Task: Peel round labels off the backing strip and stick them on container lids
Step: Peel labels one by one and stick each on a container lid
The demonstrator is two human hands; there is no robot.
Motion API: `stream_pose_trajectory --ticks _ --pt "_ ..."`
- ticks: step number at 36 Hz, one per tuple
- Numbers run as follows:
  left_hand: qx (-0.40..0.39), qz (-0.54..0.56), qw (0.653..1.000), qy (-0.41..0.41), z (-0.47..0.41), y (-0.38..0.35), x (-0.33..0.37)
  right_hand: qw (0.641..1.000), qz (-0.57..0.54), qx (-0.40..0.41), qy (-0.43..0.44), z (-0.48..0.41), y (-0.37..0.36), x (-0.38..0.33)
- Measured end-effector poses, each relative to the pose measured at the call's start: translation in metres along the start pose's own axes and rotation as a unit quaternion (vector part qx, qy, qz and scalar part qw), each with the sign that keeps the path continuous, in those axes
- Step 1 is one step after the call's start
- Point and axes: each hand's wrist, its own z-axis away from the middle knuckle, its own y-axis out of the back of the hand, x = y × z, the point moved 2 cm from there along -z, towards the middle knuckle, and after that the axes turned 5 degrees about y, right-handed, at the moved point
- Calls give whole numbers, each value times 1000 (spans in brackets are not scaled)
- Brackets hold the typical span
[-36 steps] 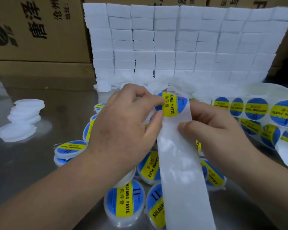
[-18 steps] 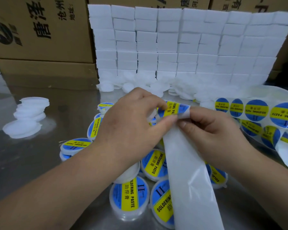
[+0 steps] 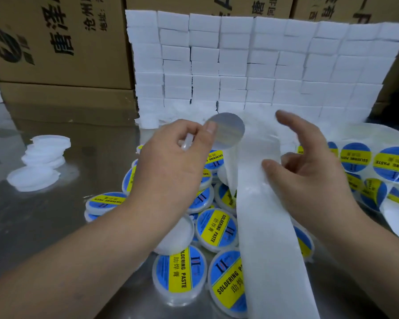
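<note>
1. My left hand (image 3: pixel 171 162) pinches one round label (image 3: pixel 228 132) by its edge between thumb and forefinger.
2. The label is free of the strip, and its pale grey back faces me.
3. The label is held up between both hands, in front of the stacked white blocks (image 3: pixel 263 65).
4. My right hand (image 3: pixel 309 164) is spread, fingers straight and apart. Its thumb lies against the bare backing strip (image 3: pixel 274 249), which runs down toward me.
5. Labelled lids (image 3: pixel 177 272) lie crowded on the counter (image 3: pixel 32 226) beneath both hands.
6. Unlabelled lids (image 3: pixel 44 155) are stacked well apart to the left.
7. Unpeeled labels (image 3: pixel 355 157) lie just beside my right hand, on its right.
</note>
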Motion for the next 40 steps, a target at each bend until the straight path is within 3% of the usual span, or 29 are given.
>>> stream_pose_trajectory --ticks 3,8,21,27,33,40 --pt "18 19 1000 2 -1 2 1 996 49 -9 77 0 0 -5" --pt "41 44 998 11 -8 7 -1 995 43 -26 88 -2 0 -7" --pt "2 -82 986 -148 6 2 5 996 -27 -62 -51 -3 3 -9" --pt "4 -110 971 -214 7 3 9 994 -63 -21 -88 -2 2 -9" --pt "-4 -139 965 -220 6 4 9 989 -98 7 -108 -4 3 -10" --pt "-21 -192 968 -161 4 -1 4 992 -64 2 -111 -4 0 -7"
